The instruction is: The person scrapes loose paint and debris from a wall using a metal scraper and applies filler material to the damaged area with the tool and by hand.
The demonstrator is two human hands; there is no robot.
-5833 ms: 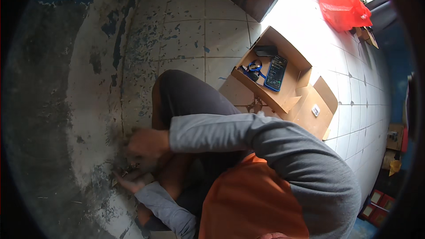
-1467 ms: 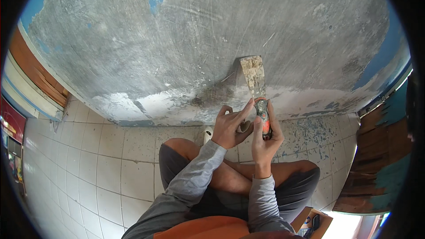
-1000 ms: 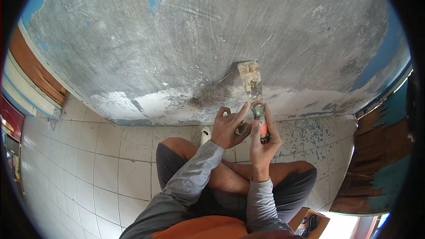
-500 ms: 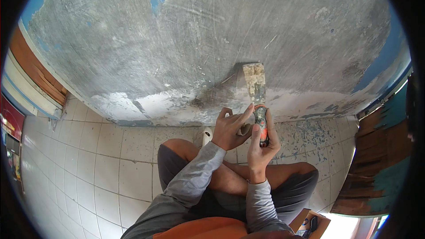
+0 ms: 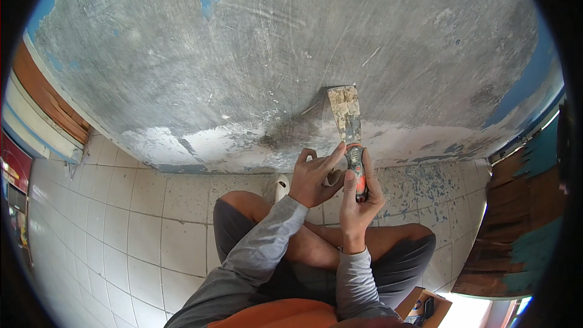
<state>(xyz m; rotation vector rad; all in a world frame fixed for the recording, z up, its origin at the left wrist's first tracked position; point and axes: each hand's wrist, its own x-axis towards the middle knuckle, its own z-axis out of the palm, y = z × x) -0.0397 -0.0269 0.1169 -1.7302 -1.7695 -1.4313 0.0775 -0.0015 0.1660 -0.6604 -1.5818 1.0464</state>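
Observation:
My right hand (image 5: pixel 360 200) grips the black and orange handle of a putty knife (image 5: pixel 345 109), its crusted blade pointing up against the scraped grey wall (image 5: pixel 261 61). Just left of it, my left hand (image 5: pixel 316 179) has its fingers curled round a pale curved piece (image 5: pixel 333 178), perhaps rolled sheet, mostly hidden. The left index finger reaches to the knife, by the top of its handle. Patchy white and blue paint runs along the wall's lower part. A small white object (image 5: pixel 281 188) with a dark opening is on the floor behind my left hand.
Tiled floor (image 5: pixel 182 243) surrounds my crossed legs, with blue paint flakes (image 5: pixel 425 182) at the right. A worn wooden panel (image 5: pixel 498 249) stands at right, a wooden frame (image 5: pixel 48 91) at left. A cardboard box (image 5: pixel 440 313) holding dark items is at the lower right.
The view has swung round from floor and box to face the wall. Over the last second and a half, the knife and both hands have shifted only slightly, the blade a little lower.

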